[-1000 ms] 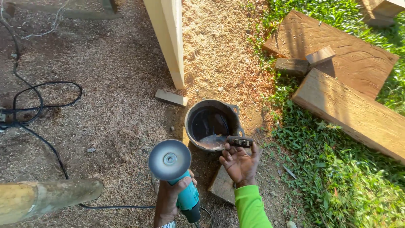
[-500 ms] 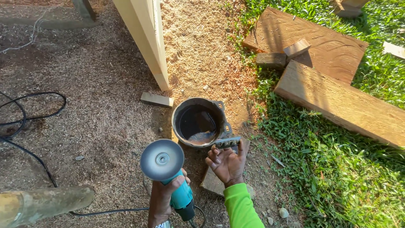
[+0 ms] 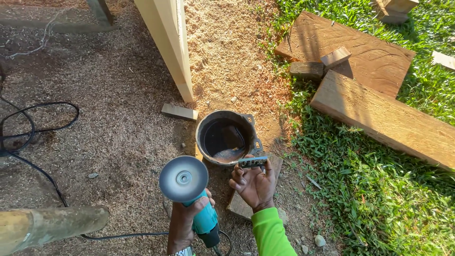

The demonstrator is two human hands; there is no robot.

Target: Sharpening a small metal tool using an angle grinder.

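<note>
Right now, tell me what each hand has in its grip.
Left hand: closed around the teal angle grinder.
Right hand: palm up, fingers holding a small dark metal bar.

grinder (image 3: 194,199): teal body, round grey disc facing up, black cord trailing off its rear, held upright low in view | small tool (image 3: 252,162): short dark metal bar with a row of holes, lay level, pinched at fingertips, just beside rim of dark round pot (image 3: 208,124) on sawdust ground
</note>
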